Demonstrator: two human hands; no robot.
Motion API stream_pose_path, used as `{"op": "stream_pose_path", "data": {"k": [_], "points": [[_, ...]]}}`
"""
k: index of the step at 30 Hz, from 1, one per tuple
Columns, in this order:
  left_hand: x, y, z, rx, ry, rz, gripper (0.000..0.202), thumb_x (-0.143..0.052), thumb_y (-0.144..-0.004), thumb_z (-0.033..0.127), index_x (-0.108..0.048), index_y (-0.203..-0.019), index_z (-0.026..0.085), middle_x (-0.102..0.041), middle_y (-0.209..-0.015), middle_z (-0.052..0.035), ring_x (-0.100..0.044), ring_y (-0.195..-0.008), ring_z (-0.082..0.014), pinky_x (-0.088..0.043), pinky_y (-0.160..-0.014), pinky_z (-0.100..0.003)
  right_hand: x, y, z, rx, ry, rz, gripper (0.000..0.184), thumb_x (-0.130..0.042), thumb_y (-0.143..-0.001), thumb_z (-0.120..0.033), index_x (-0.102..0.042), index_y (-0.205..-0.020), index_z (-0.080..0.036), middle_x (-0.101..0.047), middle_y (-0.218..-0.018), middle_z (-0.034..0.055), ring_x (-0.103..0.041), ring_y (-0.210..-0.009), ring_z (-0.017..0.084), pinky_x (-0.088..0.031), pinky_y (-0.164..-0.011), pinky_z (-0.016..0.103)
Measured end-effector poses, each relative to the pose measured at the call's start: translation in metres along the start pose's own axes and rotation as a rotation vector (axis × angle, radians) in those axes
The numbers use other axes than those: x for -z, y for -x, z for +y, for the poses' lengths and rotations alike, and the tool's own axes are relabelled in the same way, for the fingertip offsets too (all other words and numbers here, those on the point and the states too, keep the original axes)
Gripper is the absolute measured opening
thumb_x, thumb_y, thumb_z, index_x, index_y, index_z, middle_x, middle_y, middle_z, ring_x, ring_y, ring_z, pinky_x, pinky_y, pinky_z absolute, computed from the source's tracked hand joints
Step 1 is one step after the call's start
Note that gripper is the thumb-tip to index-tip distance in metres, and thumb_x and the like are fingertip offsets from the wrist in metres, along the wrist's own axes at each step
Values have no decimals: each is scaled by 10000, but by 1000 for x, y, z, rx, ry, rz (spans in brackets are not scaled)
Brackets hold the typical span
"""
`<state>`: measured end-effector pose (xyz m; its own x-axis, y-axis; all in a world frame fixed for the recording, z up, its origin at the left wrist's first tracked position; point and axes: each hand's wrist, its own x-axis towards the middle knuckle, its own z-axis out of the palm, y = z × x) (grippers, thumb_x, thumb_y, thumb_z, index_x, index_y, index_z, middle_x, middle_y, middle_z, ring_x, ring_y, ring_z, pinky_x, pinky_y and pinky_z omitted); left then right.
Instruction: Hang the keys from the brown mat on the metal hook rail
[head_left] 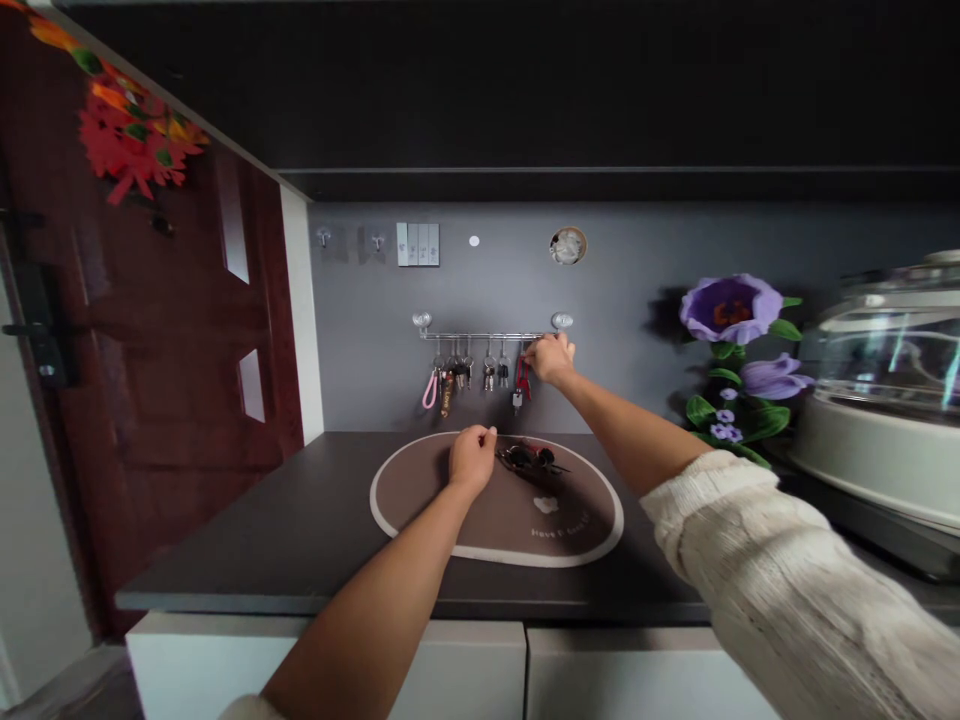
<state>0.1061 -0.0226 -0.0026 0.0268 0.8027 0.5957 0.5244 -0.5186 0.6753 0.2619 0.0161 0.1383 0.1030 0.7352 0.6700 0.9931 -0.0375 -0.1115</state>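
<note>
Where the wall (pixel 495 285) rises, keys (pixel 490 378) hang above the counter (pixel 285 535).

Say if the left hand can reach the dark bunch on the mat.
Likely yes: the left hand is close beside the dark bunch, with nothing visible between them; the right hand is at the rail.

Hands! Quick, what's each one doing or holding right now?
Left hand: curled; can't tell if it holds anything.
Right hand: at the red strap; can't tell if it's gripping.
</note>
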Motion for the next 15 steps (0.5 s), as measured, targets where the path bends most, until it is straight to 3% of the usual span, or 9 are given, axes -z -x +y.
{"op": "stream_pose_path", "data": {"k": [6, 15], "points": [[0, 0, 0, 5, 13, 7, 326, -392, -790, 351, -521, -565, 155, -497, -548, 7, -401, -537, -92, -240, -516, -215, 0, 7, 2, 13, -7, 10, 188, -492, -746, -227, -676, -783, -242, -543, -985, 70, -325, -986, 254, -271, -760, 350], [2, 0, -1, 19, 20, 13, 297, -410, -780, 348, -552, -612, 148, -555, -594, -14, -453, -553, -99, -291, -529, -216, 14, 25, -7, 4, -161, 125, 204, -468, -767, -233, -652, -853, -255, -557, -981, 62, -346, -990, 238, -288, -766, 343]]}}
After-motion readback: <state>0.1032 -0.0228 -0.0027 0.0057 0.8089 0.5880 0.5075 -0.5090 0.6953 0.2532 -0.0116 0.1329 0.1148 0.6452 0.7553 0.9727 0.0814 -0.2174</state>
